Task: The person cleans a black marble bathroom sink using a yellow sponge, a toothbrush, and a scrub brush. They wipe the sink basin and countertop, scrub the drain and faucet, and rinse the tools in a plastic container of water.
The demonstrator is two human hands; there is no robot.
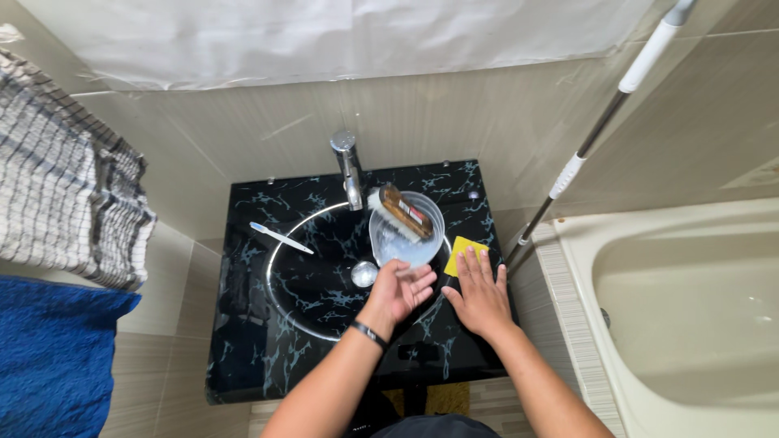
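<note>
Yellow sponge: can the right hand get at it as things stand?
Probably yes. The right hand lies flat on the black sink top, its fingers already touching the yellow sponge, with nothing between them.

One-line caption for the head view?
Left hand reaches toward clear bowl holding a brush; right hand flat on black sink.

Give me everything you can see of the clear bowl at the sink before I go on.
The clear bowl is round and see-through, plastic by its look, standing upright on the right part of the black marbled sink, just right of the chrome tap. A scrubbing brush with a brown back lies tilted across its far rim. The left hand reaches its near edge; actual contact is unclear. Whether it holds liquid cannot be told.
</note>
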